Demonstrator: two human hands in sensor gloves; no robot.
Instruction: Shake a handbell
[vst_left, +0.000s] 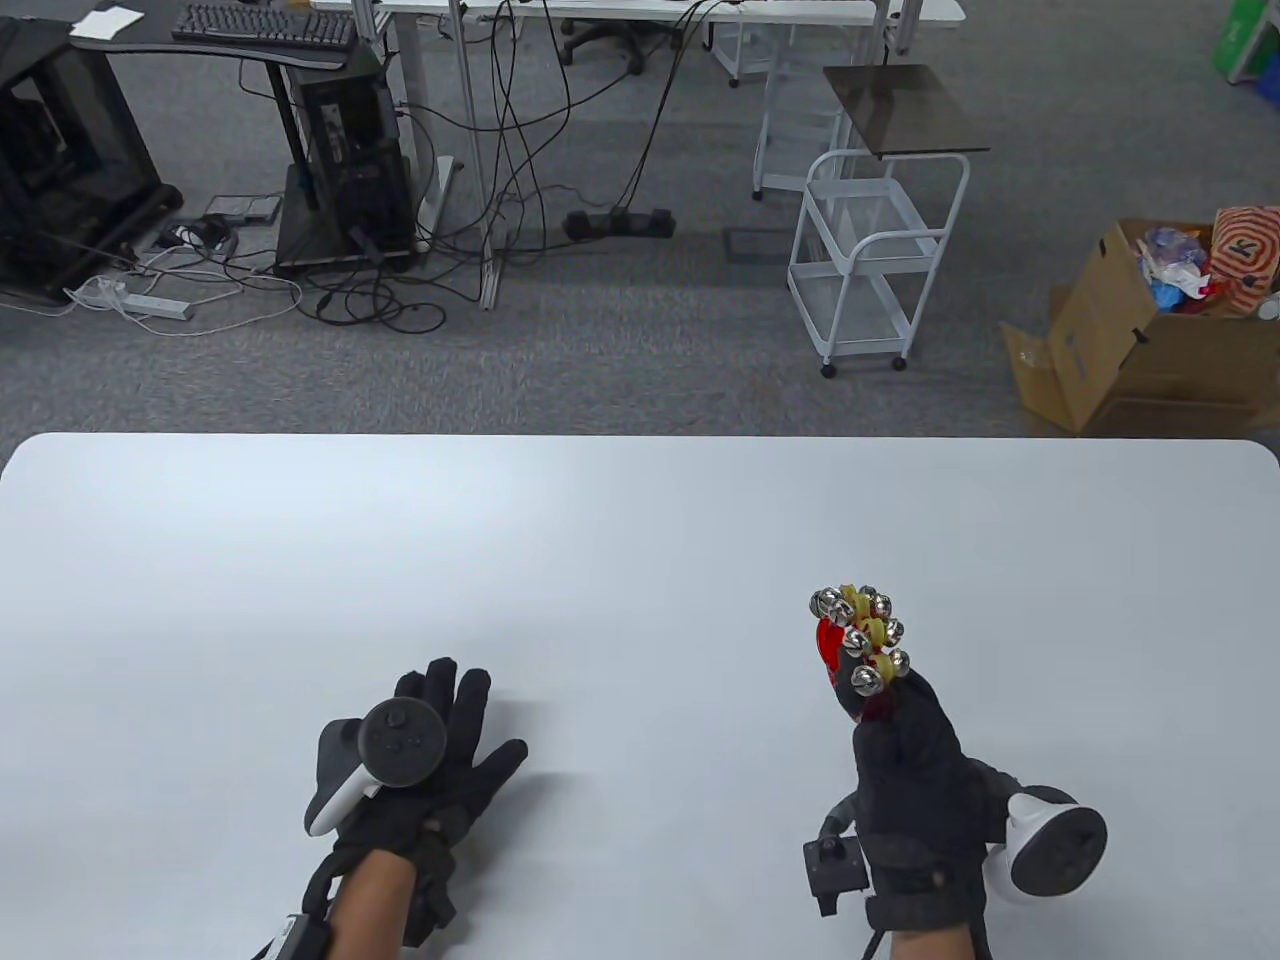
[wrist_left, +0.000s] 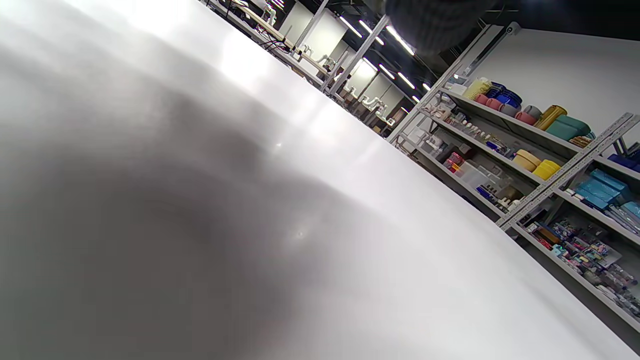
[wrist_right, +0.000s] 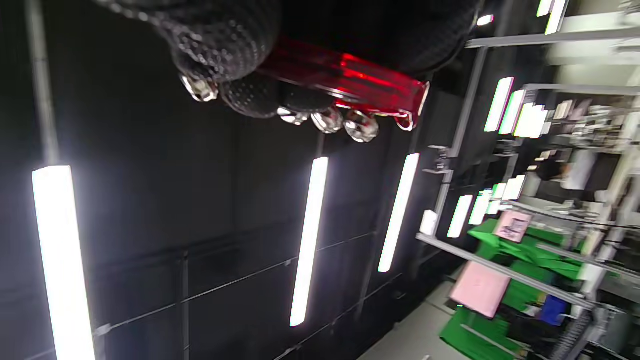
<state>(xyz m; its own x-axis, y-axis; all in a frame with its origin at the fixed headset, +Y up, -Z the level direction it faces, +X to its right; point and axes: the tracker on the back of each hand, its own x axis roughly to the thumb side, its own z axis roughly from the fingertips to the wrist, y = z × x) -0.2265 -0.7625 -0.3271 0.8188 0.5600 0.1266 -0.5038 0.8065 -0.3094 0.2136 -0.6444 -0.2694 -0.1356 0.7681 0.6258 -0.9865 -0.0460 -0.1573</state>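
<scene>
The handbell (vst_left: 858, 640) is a red plastic handle carrying yellow straps and several silver jingle bells. My right hand (vst_left: 905, 770) grips its handle and holds it raised above the white table (vst_left: 640, 540), bells pointing away from me. In the right wrist view the red handle (wrist_right: 350, 75) sits under my gloved fingers (wrist_right: 225, 45) with silver bells along its lower edge, and the camera looks up at ceiling lights. My left hand (vst_left: 440, 760) rests flat on the table at lower left, fingers spread, holding nothing. The left wrist view shows only bare table (wrist_left: 250, 225) and a dark bit of glove at the top.
Beyond the table's far edge are a white wire trolley (vst_left: 870, 260), a cardboard box (vst_left: 1140, 340) of items at right, and desks with cables at the back. Shelves of goods (wrist_left: 550, 165) show in the left wrist view.
</scene>
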